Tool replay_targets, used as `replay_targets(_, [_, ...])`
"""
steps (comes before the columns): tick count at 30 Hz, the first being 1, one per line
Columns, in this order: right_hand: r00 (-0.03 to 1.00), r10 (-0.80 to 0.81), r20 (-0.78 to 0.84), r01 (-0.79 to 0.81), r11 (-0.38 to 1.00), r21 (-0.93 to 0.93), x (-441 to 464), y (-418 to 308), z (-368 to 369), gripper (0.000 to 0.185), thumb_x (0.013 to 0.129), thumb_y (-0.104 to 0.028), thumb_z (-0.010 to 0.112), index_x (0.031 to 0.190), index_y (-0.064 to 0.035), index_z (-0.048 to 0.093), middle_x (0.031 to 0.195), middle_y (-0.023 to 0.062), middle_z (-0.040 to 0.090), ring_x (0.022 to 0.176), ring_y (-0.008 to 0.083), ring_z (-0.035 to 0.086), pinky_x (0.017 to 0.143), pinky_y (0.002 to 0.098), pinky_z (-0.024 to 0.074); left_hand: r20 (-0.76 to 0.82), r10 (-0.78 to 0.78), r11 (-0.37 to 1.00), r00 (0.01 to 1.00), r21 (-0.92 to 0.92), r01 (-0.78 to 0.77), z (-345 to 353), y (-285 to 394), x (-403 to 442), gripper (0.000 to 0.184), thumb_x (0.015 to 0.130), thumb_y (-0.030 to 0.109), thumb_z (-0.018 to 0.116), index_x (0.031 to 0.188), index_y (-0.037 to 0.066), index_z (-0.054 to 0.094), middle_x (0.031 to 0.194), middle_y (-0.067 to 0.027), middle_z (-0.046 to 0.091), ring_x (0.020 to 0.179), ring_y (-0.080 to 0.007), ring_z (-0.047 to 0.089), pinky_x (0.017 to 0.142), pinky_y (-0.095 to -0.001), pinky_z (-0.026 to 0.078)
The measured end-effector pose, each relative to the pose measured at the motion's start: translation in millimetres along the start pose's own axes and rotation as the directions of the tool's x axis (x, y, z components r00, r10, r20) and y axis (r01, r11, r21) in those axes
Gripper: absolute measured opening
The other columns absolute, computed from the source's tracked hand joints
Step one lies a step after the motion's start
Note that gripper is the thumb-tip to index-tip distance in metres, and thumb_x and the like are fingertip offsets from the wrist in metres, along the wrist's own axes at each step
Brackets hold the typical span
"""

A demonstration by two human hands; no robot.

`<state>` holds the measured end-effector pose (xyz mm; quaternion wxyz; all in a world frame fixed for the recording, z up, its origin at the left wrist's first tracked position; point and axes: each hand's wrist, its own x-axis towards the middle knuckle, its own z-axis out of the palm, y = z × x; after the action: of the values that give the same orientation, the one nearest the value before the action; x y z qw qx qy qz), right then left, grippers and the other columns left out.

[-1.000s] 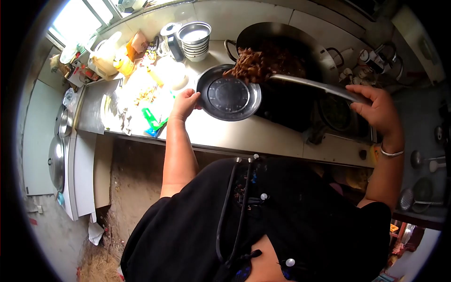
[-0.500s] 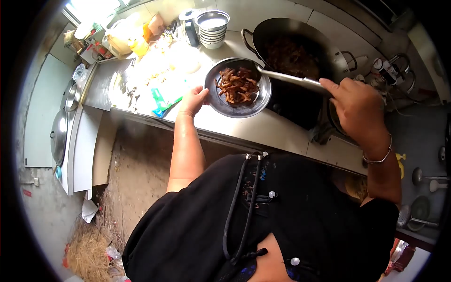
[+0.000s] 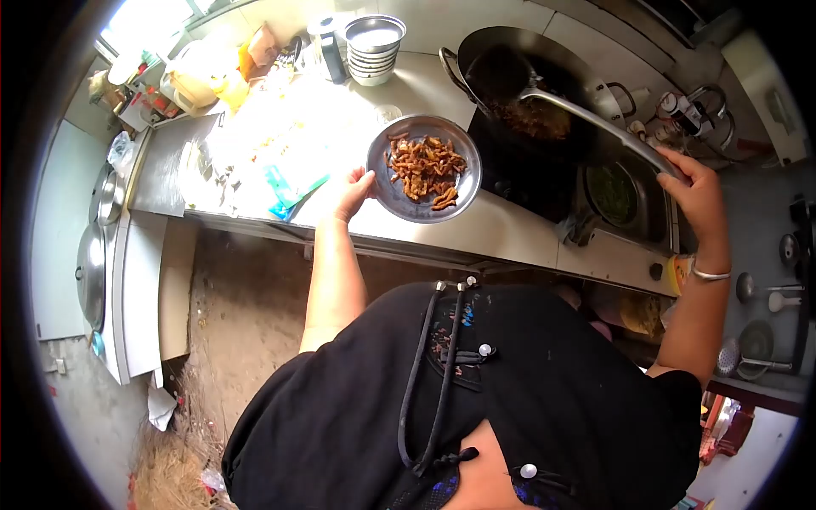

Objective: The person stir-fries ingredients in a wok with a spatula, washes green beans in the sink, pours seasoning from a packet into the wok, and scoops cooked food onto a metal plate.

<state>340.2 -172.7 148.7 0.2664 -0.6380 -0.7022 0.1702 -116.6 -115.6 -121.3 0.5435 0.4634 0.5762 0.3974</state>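
Note:
My left hand (image 3: 351,194) grips the left rim of a round metal plate (image 3: 467,189) above the counter. Brown cooked strips (image 3: 425,167) lie in the middle of the plate. Over at the right, my right hand (image 3: 688,177) is closed on the handle end of a long metal ladle (image 3: 595,124). The dark bowl of the ladle (image 3: 501,72) is inside the large wok (image 3: 599,93), above more brown food (image 3: 540,121) and dark liquid.
Stacked metal bowls (image 3: 372,53) and a jug (image 3: 326,51) stand by the wall. Brightly lit packets and bottles cover the counter's left part. Right of the stove, greens (image 3: 610,192) sit in a basin. Utensils (image 3: 746,287) hang at far right.
Brown strips from the ladle now lie on the plate, which was bare earlier. The ladle has moved back from the plate into the wok, and my right hand has shifted right.

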Motion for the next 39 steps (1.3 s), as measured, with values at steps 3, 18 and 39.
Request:
replay_targets(3, [0.972,0.234,-0.026,-0.231,0.969,0.084,0.4,26.2,-11.4,0.035,0.074,-0.006,0.063,0.108,-0.0003,0.06,0.086,0.0027,0.062,0.075,0.0087,0.053,0.066,0.0217,0.0413,0.04,0.009,1.0,0.999,-0.002,-0.009,-9.8,-7.7,4.0,0.019,0.088,0.02,0.051,0.083,0.002,0.056,0.07,-0.0023,0.057,0.062,-0.0102,0.052,0.06,-0.025,0.045])
replay_targets(18, [0.983,0.168,-0.072,-0.153,0.547,-0.823,133.3,56.4,13.2,0.013,0.071,-0.01,0.058,0.077,-0.0029,0.067,0.08,0.0186,0.063,0.075,0.0343,0.061,0.065,0.0428,0.0498,0.015,-0.017,1.0,1.0,0.015,0.017,-13.6,-5.4,14.7,0.019,0.088,0.017,0.051,0.079,0.002,0.057,0.064,-0.0021,0.057,0.058,-0.0096,0.051,0.058,-0.0245,0.044])
replay_targets(39, [0.802,-0.496,0.333,0.594,0.603,-0.532,87.7,-78.6,20.9,0.025,0.068,-0.006,0.064,0.092,-0.0076,0.066,0.08,0.0109,0.064,0.075,0.0286,0.06,0.068,0.0385,0.0482,0.017,0.051,0.98,0.999,0.19,-0.054,31.1,39.7,8.3,0.021,0.087,0.019,0.051,0.078,0.001,0.054,0.067,-0.0043,0.06,0.062,-0.0112,0.054,0.063,-0.0254,0.045])
